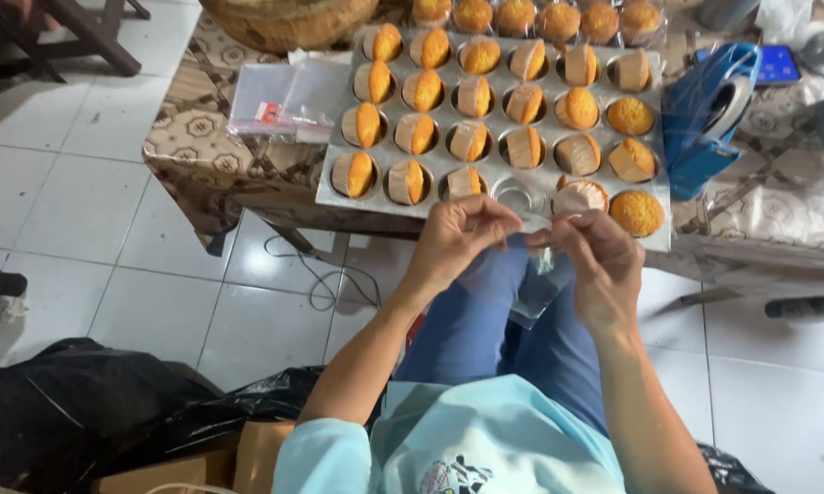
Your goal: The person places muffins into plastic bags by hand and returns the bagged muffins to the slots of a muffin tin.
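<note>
Below muffin tray (339, 194), hands (531, 240) pinch clear bag (538, 295) (apparently empty).

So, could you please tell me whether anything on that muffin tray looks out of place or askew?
Most muffins lie tipped on their sides in the muffin tray, while a few at the right sit upright. One front cup is empty. The left hand and right hand pinch a clear plastic bag. Nothing looks spilled.
</note>
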